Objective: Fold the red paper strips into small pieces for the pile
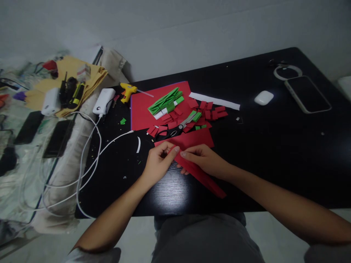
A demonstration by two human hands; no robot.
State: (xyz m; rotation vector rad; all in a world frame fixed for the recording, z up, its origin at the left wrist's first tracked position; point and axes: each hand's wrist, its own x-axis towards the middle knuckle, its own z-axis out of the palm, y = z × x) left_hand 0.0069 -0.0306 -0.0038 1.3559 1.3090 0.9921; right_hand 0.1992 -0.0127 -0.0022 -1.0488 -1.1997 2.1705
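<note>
Grey clothing (205,237) nearest, left hand (159,162) and right hand (203,159) pinch folded red paper (204,176), grip narrow, scissors (180,126) beyond

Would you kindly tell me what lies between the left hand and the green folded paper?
From the left hand outward, the head view shows a red strip, scissors, small red pieces and a white strip, then the green folded paper.

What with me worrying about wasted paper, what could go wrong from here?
The folded red paper, pinched near one end by the left hand and right hand, might crease crookedly, since its far end is not held. A reach for the scissors, lying among small red pieces, could scatter those pieces or nick a finger.
</note>
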